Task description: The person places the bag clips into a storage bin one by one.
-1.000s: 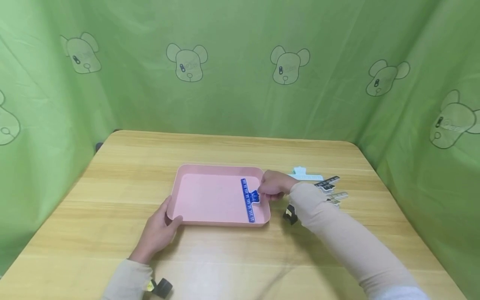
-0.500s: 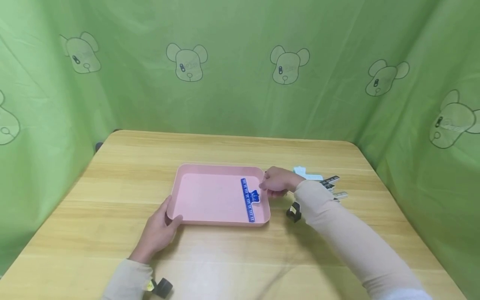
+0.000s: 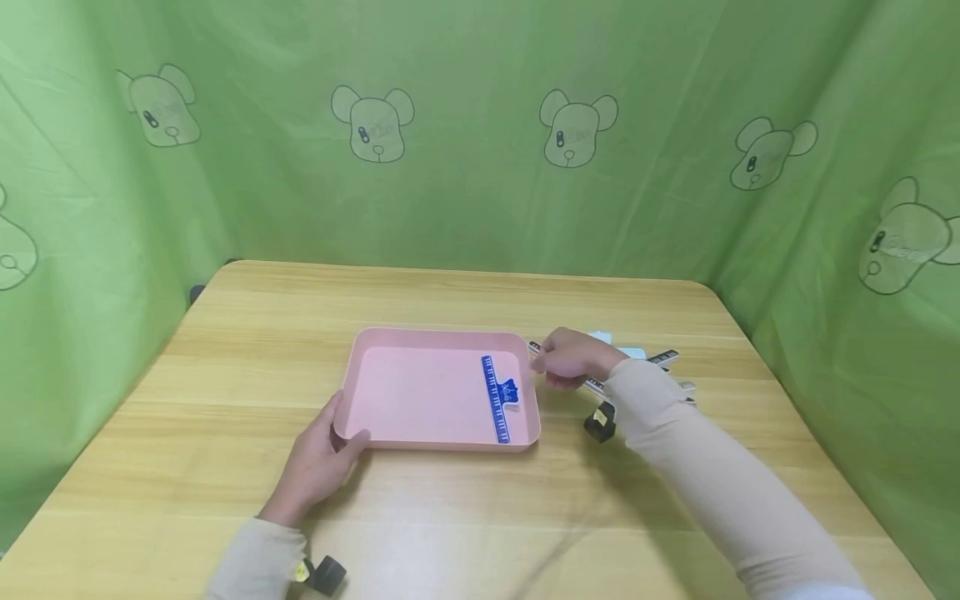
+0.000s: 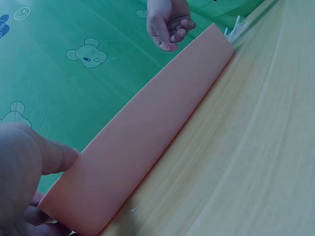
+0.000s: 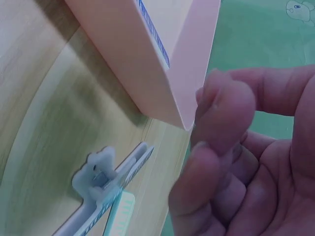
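A pink tray (image 3: 420, 387) lies on the table, and my left hand (image 3: 318, 458) grips its near left corner, the thumb over the front rim and fingers at the left side. Inside, toward the right end, rests a long blue clip (image 3: 492, 400) with a bear-shaped handle. My right hand (image 3: 572, 357) is in the air just right of the tray, fingers loosely curled around nothing. Below it in the right wrist view, a pale clip (image 5: 101, 196) with a bear-shaped handle and striped edge lies on the table, beside a mint clip (image 5: 119, 214).
Right of the tray, partly hidden by the right arm, are several long clips, one of them black-and-white (image 3: 663, 358). A green curtain (image 3: 465, 208) with bear-head prints surrounds the wooden table (image 3: 420, 517). Each wrist carries a small black camera (image 3: 326, 575).
My right hand has left the blue clip and moved to the right, over the other clips, uncovering the end of one by the tray. The tray, blue clip and left hand stay put.
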`<state>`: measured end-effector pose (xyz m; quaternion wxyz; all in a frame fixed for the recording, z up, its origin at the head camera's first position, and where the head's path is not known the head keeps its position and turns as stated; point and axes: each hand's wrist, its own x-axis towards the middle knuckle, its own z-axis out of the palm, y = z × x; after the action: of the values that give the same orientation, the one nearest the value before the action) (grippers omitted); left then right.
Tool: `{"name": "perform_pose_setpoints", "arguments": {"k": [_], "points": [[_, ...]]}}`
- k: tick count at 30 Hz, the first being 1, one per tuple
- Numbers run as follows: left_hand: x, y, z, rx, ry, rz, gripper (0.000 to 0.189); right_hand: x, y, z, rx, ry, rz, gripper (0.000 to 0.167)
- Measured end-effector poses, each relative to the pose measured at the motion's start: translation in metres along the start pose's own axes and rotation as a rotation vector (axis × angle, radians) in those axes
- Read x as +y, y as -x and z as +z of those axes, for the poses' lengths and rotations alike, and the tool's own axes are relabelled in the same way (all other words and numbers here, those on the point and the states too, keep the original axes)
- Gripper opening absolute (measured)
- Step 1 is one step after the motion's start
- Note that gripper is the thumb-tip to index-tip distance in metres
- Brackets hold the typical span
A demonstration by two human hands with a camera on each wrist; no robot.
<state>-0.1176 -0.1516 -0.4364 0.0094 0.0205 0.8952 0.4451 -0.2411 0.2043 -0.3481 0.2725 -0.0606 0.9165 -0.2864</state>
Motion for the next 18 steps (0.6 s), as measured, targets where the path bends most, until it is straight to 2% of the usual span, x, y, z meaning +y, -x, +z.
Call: {"name": "perform_pose_setpoints", "arguments": {"k": [7, 18], "points": [[-0.003, -0.001, 0.003, -0.003, 0.012, 0.013, 0.081, 0.011, 0.003, -0.007, -0.004, -0.016, -0.002, 0.028], [-0.003, -0.001, 0.004, 0.005, 0.004, 0.034, 0.085, 0.032, 0.008, -0.018, 0.064, -0.064, 0.030, 0.027]]}}
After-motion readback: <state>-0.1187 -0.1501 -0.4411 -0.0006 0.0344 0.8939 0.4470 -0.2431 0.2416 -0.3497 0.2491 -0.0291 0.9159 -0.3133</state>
